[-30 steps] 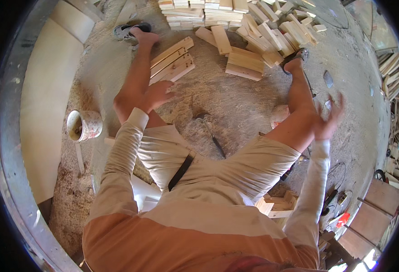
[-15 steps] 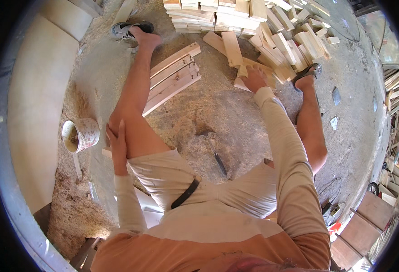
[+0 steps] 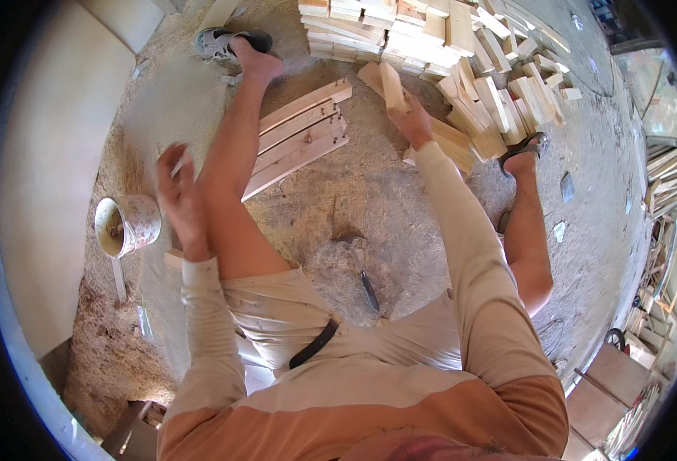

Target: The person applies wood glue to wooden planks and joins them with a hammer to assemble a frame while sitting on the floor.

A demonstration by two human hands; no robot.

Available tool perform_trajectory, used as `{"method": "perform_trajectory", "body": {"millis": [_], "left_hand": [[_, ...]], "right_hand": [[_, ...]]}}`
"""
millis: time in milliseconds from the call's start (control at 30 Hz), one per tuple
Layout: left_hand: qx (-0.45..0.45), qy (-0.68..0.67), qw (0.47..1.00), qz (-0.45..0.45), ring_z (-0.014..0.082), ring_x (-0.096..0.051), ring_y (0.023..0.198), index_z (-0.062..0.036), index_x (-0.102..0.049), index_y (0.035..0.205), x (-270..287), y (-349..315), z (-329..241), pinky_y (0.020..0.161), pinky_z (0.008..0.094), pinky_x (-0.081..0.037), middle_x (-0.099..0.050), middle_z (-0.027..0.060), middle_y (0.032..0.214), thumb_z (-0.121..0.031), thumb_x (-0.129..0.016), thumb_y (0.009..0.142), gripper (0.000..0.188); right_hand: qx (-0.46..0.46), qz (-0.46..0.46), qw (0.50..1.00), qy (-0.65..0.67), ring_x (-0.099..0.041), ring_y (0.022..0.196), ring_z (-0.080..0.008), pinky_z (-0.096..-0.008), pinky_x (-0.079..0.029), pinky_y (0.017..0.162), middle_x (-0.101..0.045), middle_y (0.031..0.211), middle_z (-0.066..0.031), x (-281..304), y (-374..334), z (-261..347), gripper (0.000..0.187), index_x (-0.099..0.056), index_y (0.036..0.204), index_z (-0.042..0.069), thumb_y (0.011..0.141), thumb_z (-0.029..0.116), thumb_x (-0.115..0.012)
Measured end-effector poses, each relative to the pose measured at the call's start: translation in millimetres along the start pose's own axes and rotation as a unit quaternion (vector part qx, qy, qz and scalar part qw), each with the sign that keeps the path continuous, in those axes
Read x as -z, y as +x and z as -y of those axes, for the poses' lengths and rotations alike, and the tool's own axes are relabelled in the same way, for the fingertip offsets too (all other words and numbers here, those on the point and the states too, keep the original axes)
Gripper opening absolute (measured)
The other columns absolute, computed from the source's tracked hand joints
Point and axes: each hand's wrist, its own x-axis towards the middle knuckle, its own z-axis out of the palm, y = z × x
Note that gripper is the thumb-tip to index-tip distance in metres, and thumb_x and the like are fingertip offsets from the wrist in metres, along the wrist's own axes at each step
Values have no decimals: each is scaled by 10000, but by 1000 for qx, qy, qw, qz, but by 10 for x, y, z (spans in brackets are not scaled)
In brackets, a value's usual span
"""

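My right hand [image 3: 413,123] is closed round the near end of a short pale wood block [image 3: 391,86], which is tilted up off the pieces below it. Just right of that hand, another flat wood piece [image 3: 452,143] lies on the ground. Beside my left knee, my left hand [image 3: 181,201] is raised with its fingers loosely apart and nothing in it. Several planks [image 3: 298,146] lie side by side between my legs, with nails standing in their far right ends. A hammer [image 3: 366,283] with a dark handle rests on the ground nearer to me.
A tall stack of cut wood [image 3: 384,34] stands at the far side, with loose blocks [image 3: 507,100] heaped to its right. To the left are a dirty white bucket [image 3: 134,223] and a large pale panel [image 3: 61,169]. Sawdust [image 3: 115,330] covers the ground at lower left.
My right hand has gripped the short wood block and tipped it up. My left hand has come away from my left knee and risen, its fingers spreading. The view has shifted slightly.
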Motion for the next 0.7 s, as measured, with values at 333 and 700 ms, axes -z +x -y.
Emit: {"method": "perform_trajectory", "body": {"millis": [333,700], "left_hand": [[333,-319,817,346,166,-676,979,-36,-601,1271,-1311,-1054,-661,858,350,-522,-690,57,1104,-360,-640,991,430],[339,-385,775,369,184,-672,1050,-13,-642,1227,-1302,-1039,100,910,356,-526,-702,66,1139,-141,-724,925,338]], "right_hand": [[114,130,950,261,-586,1195,-289,-439,-502,991,-573,1332,-153,-382,-2481,402,633,-496,1428,50,860,184,-740],[306,-252,891,-222,-532,1258,-413,-480,-487,1034,-551,1354,-224,862,-3271,615,517,-617,1280,45,819,213,-781]]}}
